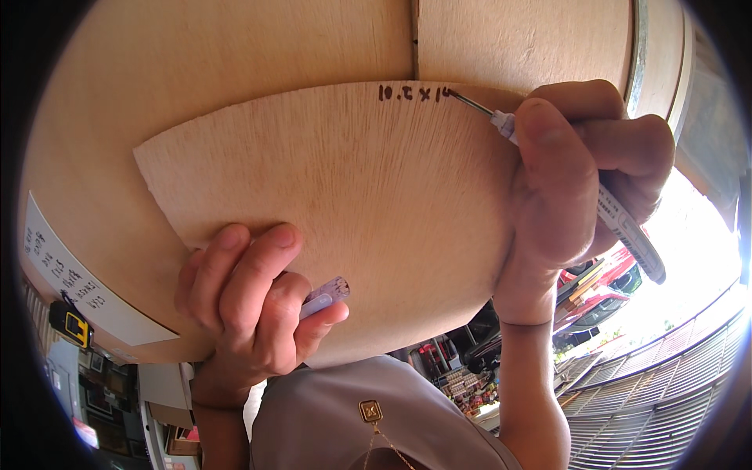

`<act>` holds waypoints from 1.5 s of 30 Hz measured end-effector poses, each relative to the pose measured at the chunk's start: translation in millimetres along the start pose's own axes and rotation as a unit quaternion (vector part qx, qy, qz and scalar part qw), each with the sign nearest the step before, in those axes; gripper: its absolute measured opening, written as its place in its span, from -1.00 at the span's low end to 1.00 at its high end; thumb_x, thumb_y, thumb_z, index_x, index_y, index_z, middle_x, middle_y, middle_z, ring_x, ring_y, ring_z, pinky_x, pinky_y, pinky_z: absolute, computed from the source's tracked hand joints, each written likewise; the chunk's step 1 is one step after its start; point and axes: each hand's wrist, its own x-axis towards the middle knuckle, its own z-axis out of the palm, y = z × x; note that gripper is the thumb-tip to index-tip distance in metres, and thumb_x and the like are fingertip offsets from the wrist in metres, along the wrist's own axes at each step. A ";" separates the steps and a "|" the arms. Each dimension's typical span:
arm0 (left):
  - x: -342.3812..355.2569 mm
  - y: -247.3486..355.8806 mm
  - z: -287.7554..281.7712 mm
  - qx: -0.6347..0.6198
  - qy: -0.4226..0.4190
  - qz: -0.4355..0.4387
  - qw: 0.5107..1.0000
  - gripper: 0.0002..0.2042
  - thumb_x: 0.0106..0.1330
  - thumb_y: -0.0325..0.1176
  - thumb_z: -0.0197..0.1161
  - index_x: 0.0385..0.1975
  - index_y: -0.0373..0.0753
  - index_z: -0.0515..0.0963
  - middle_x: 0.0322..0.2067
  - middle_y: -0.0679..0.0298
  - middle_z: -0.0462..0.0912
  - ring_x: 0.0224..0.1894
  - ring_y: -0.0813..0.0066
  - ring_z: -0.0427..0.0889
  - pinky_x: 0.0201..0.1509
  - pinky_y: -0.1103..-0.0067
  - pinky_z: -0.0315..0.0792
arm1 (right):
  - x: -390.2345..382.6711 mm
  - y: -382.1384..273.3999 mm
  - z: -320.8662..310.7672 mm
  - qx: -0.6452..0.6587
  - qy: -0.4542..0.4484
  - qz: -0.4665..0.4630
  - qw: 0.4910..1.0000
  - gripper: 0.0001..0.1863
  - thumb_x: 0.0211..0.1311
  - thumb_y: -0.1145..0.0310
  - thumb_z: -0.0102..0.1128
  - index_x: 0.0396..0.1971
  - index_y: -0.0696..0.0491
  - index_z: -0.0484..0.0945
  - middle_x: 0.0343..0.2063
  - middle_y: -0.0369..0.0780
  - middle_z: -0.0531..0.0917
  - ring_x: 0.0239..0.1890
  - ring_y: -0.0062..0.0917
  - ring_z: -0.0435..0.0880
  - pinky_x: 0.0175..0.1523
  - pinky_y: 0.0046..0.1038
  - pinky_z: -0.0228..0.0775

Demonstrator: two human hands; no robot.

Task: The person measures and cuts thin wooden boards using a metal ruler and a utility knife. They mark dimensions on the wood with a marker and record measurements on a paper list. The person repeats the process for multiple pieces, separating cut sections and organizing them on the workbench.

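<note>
My right hand grips a marker pen with a light barrel and a thin metal-like tip. The tip meets the far edge of a pale plywood piece, at the right end of a short row of dark handwritten marks. The side of that hand rests against the wood. Curled near the plywood's left side, my left hand has a pale purple marker cap held between thumb and fingers. Its index and middle fingertips press on the plywood's surface.
Larger wooden sheets lie under and beyond the piece, with a seam between two. At left are a handwritten white paper and a yellow-and-black tape measure. A red vehicle and slatted metal show at right.
</note>
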 end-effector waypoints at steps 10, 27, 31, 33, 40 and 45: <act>-7.8 -7.3 -3.3 0.006 -0.006 0.000 1.000 -0.57 0.45 0.06 -0.01 -0.52 -0.16 0.37 0.04 0.19 0.48 0.16 0.14 0.32 0.06 0.29 0.29 | -5.2 19.6 8.1 -0.019 0.007 -0.144 0.989 -0.68 0.04 0.83 0.07 -0.35 0.07 0.62 -0.44 -0.33 0.28 -0.53 -0.57 0.45 -0.51 -0.62 0.29; -3.5 -4.8 -3.5 0.016 -0.001 0.005 1.000 -0.55 0.45 0.08 -0.03 -0.54 -0.17 0.37 0.03 0.17 0.50 0.16 0.13 0.33 0.06 0.28 0.29 | -5.2 13.7 6.3 -0.047 0.015 -0.117 0.992 -0.71 0.04 0.82 0.09 -0.40 0.07 0.60 -0.43 -0.33 0.27 -0.50 -0.59 0.45 -0.48 -0.63 0.24; -5.5 -3.8 -5.0 0.016 0.000 0.004 1.000 -0.54 0.45 0.08 -0.04 -0.55 -0.17 0.37 0.03 0.17 0.50 0.16 0.13 0.33 0.06 0.28 0.29 | -3.6 15.5 2.1 -0.044 -0.003 -0.146 0.988 -0.71 0.05 0.82 0.09 -0.37 0.07 0.60 -0.42 -0.33 0.26 -0.51 -0.60 0.44 -0.48 -0.64 0.24; -4.1 -4.4 -5.4 0.023 0.001 0.005 1.000 -0.54 0.45 0.09 -0.04 -0.55 -0.17 0.37 0.03 0.17 0.50 0.16 0.13 0.33 0.06 0.28 0.29 | -1.9 16.4 1.4 -0.043 -0.012 -0.147 0.988 -0.71 0.05 0.81 0.09 -0.36 0.07 0.59 -0.42 -0.32 0.26 -0.51 -0.60 0.44 -0.49 -0.64 0.24; -3.6 -7.3 -4.9 0.029 0.001 0.019 0.999 -0.53 0.45 0.09 -0.04 -0.56 -0.17 0.36 0.03 0.18 0.50 0.15 0.13 0.34 0.06 0.28 0.29 | -6.6 9.7 0.3 -0.029 -0.016 -0.094 0.995 -0.69 0.03 0.80 0.10 -0.31 0.07 0.60 -0.40 -0.32 0.26 -0.51 -0.59 0.45 -0.52 -0.64 0.24; -5.2 -6.4 -3.9 0.028 0.007 0.014 0.999 -0.53 0.45 0.10 -0.04 -0.57 -0.17 0.36 0.03 0.18 0.50 0.16 0.13 0.35 0.05 0.29 0.30 | -5.4 14.0 -1.0 0.004 -0.033 -0.117 0.993 -0.68 0.03 0.77 0.11 -0.27 0.06 0.60 -0.39 -0.30 0.26 -0.49 -0.57 0.46 -0.49 -0.61 0.29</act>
